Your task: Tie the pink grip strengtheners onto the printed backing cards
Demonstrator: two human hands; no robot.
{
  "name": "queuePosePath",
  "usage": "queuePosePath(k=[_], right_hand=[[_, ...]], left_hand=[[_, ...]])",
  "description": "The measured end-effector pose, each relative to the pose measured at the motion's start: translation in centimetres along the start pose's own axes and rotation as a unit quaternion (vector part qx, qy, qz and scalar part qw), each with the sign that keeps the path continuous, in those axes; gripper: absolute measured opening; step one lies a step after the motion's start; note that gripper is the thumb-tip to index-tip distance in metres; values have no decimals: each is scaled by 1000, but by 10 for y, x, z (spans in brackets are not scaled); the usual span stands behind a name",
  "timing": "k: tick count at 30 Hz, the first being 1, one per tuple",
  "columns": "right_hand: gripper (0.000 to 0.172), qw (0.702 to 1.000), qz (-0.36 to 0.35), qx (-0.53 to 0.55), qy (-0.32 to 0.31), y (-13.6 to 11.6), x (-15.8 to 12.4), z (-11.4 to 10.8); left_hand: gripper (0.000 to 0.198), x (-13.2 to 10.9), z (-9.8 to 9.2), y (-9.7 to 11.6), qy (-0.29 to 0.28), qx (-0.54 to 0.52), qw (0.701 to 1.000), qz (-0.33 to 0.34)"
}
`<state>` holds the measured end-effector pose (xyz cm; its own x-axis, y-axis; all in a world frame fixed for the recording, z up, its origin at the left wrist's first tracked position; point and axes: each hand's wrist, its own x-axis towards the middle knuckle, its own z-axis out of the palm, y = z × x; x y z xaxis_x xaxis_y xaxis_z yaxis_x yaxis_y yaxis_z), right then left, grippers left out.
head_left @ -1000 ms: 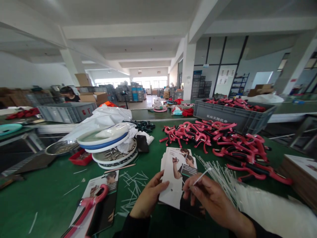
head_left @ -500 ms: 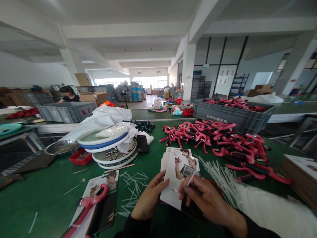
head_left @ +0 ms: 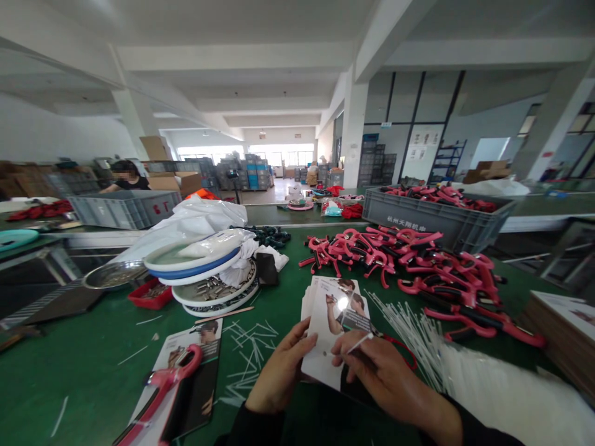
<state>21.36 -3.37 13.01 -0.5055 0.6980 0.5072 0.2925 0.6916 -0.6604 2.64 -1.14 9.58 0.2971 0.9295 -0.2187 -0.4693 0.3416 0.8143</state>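
Printed card [head_left: 320, 328] under the left hand [head_left: 277, 373], cable tie [head_left: 359, 344] in the right [head_left: 383, 379]

The printed card lies over other cards [head_left: 305, 305], above the green surface [head_left: 93, 371]. The left hand's grip is closed on its left edge, thumb on top; the right's is a narrow pinch on the cable tie. The printed card should be light, fairly stiff, slick and easily creased, so best held by its edges; the tie, thin and springy, suits fingertips. Compared with half a second ago, the tie slants flatter, and the punched hole [head_left: 324, 354] shows more plainly.

The right crate [head_left: 446, 227] reads "杭州天翔机电"; the left crate [head_left: 114, 214] bears unclear red marks [head_left: 162, 206].
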Motion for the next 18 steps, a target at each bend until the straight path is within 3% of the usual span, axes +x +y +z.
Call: queuePosePath(k=[3, 7, 11, 15, 18], right_hand=[[17, 986, -99, -124, 58, 6, -2, 2], [19, 965, -140, -210, 73, 18, -1, 2], [21, 963, -155, -207, 71, 29, 6, -2], [21, 972, -133, -173, 89, 37, 11, -5], [18, 980, -113, -132, 99, 39, 13, -4]], left_hand=[[53, -1, 3, 0, 4, -54, 999, -4], [37, 0, 7, -1, -31, -117, 993, -9], [30, 3, 10, -5, -23, -161, 986, -34], [17, 6, 14, -15, -3, -204, 979, 17], [21, 7, 22, -23, 13, -246, 968, 52]])
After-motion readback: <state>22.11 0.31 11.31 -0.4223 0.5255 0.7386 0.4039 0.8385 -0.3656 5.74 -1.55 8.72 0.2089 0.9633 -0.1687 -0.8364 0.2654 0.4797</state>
